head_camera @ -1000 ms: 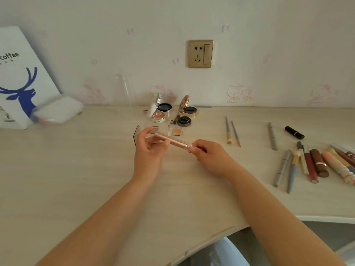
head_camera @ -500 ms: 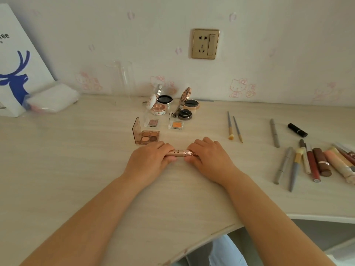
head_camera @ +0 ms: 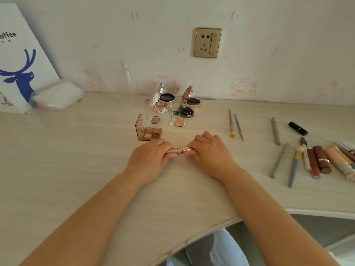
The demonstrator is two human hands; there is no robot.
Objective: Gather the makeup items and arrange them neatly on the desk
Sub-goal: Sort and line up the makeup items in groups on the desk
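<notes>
A slim rose-gold makeup stick [head_camera: 178, 150] lies level at the middle of the desk [head_camera: 76, 150], held at both ends. My left hand [head_camera: 151, 160] grips its left end and my right hand [head_camera: 209, 152] grips its right end; most of it is hidden by my fingers. Just behind my left hand stands an open brown eyeshadow palette [head_camera: 148, 131]. Two small single eyeshadows, pink [head_camera: 155, 120] and orange [head_camera: 178, 122], sit behind it, with several open round compacts [head_camera: 172, 102] near the wall.
Two thin brushes [head_camera: 235, 125] lie right of centre. Further right are grey pencils [head_camera: 275, 131], a black lipstick [head_camera: 298, 128] and a row of lip tubes and brushes [head_camera: 322, 160]. A clear glass [head_camera: 124, 77], a white pouch [head_camera: 57, 96] and a paper bag [head_camera: 21, 60] stand at back left.
Both hands lowered the rose-gold stick from above the desk down to its surface and turned it level. My fingers closed further over its ends.
</notes>
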